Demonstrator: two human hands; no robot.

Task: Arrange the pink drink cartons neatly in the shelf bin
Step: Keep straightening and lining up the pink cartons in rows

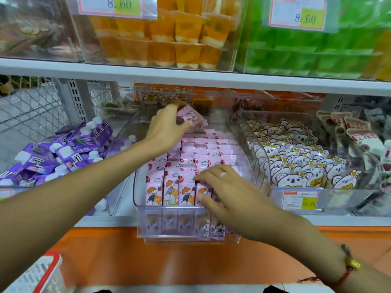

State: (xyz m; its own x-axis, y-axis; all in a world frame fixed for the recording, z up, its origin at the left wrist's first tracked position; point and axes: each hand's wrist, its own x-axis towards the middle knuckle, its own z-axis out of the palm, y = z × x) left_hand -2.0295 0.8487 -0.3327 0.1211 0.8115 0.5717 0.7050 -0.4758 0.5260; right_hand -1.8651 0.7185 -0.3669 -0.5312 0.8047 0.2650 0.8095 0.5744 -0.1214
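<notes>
Filling the back of the clear shelf bin (243,166) seems to be the step in hand. Our left hand (167,125) grips one pink carton (191,119), tilted, above the rear rows. Our right hand (224,187) lies with nearly straight fingers on the front row of pink cartons (169,191), holding nothing, and appears to steady them. Most cartons stand upright in rows. We judge that next the held carton must turn upright and go down into a gap at the back.

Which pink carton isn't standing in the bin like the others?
The pink carton that the left hand grips, lifted and tilted above the back rows. The other cartons stand upright, packed in the clear bin.
</notes>
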